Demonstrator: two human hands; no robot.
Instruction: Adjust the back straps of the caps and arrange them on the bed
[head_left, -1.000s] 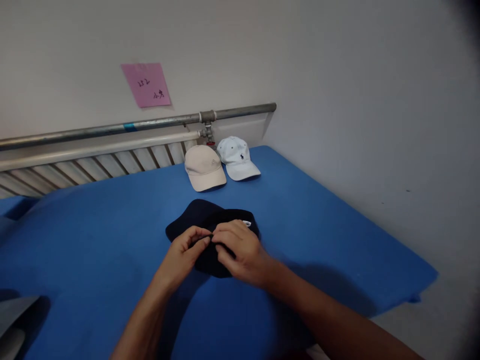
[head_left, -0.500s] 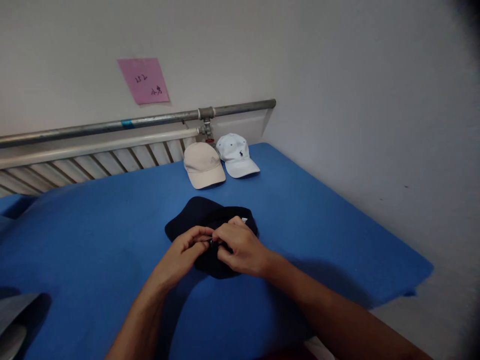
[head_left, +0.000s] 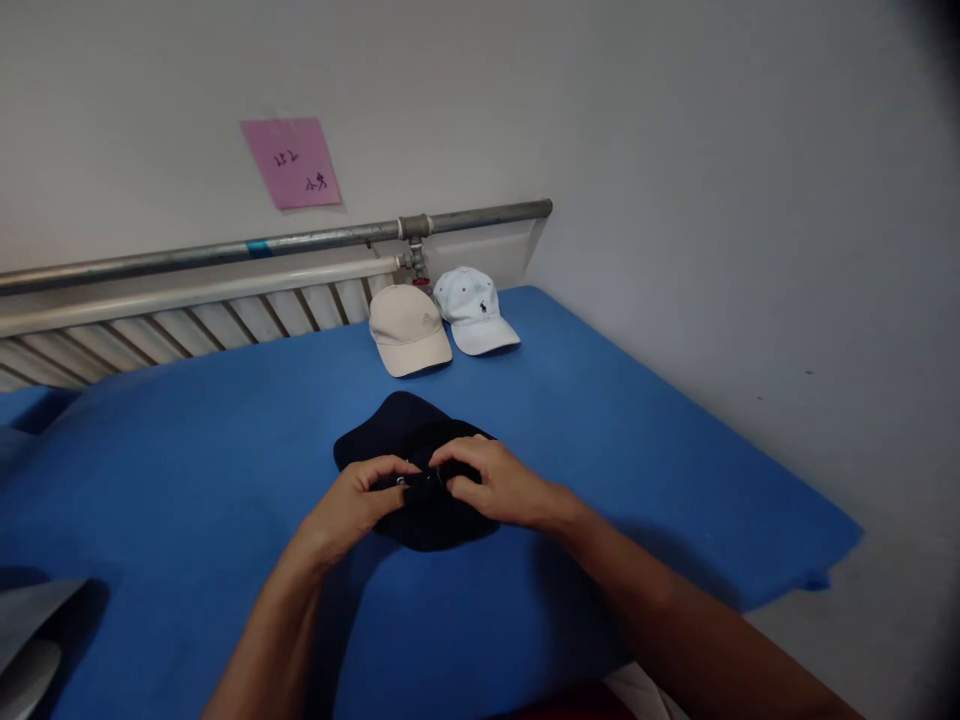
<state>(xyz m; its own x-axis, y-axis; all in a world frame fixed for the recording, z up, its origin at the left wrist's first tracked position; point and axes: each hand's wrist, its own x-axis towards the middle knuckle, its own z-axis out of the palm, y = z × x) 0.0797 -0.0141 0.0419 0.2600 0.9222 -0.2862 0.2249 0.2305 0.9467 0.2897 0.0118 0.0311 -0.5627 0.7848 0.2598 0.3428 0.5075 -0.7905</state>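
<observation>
Change: drawn slightly apart since half a second ago, with a stretch of strap (head_left: 424, 481) now showing between the fingertips.
Left hand (head_left: 358, 497): fingers pinching the strap's left end.
Right hand (head_left: 501, 487): fingers pinching the strap's right end.
Navy cap (head_left: 405, 430): flat on the blue mat (head_left: 187, 450), partly under both hands.
Behind: beige cap (head_left: 409, 328) and white cap (head_left: 474, 308) side by side, near the wall pipe (head_left: 300, 240).
</observation>
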